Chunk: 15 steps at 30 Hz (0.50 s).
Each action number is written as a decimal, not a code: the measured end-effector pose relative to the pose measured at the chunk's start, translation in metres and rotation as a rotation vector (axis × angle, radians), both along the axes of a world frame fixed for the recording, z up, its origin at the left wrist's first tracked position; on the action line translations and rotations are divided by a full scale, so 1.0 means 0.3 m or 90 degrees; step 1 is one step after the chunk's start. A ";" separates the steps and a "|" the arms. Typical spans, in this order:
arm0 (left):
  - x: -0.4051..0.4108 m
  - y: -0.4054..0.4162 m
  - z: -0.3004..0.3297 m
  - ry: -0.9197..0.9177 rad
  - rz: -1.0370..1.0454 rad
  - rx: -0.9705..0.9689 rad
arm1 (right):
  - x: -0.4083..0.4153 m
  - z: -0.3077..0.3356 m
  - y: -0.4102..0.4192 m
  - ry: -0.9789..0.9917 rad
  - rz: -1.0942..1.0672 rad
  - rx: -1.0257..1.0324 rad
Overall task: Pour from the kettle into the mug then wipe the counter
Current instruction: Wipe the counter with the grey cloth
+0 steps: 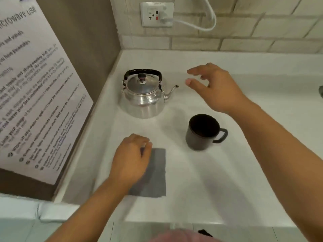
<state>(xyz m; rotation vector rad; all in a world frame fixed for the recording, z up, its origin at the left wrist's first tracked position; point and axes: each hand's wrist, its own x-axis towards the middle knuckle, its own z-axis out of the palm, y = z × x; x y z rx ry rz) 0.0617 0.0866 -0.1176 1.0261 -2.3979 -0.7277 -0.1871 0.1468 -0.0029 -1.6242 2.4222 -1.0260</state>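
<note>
A shiny steel kettle [144, 97] with a black handle and lid knob stands near the counter's back left corner, its spout pointing right. A dark mug [202, 132] stands upright in front and to the right, handle to the right. A grey cloth [153, 173] lies flat on the white counter [201, 180] near the front. My left hand [131, 158] rests on the cloth's left part, fingers curled over its top edge. My right hand [213, 84] hovers open to the right of the kettle's spout, holding nothing, fingers apart.
A printed microwave notice [35, 95] hangs on the brown side wall at left. A wall socket [157, 13] with a white plug and cable sits on the tiled back wall. A dark object [320, 91] shows at the right edge.
</note>
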 end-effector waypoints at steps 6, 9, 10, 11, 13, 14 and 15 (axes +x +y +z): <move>0.068 0.157 -0.162 -0.255 -0.106 -0.035 | 0.097 -0.237 0.441 -0.014 -0.227 0.031; -0.005 0.088 -0.178 -0.307 -0.115 -0.065 | 0.170 -0.406 0.562 -0.014 -0.225 0.222; -0.042 0.057 -0.173 -0.322 -0.117 -0.070 | 0.186 -0.451 0.582 -0.006 -0.201 0.283; -0.082 0.029 -0.167 -0.337 -0.116 -0.072 | 0.195 -0.488 0.596 0.001 -0.178 0.325; -0.163 -0.003 -0.151 -0.364 -0.105 -0.058 | 0.196 -0.525 0.607 0.008 -0.154 0.352; -0.201 -0.004 -0.146 -0.372 -0.097 -0.048 | 0.191 -0.533 0.607 0.010 -0.150 0.351; -0.234 0.001 -0.144 -0.375 -0.093 -0.045 | 0.187 -0.539 0.606 0.016 -0.149 0.351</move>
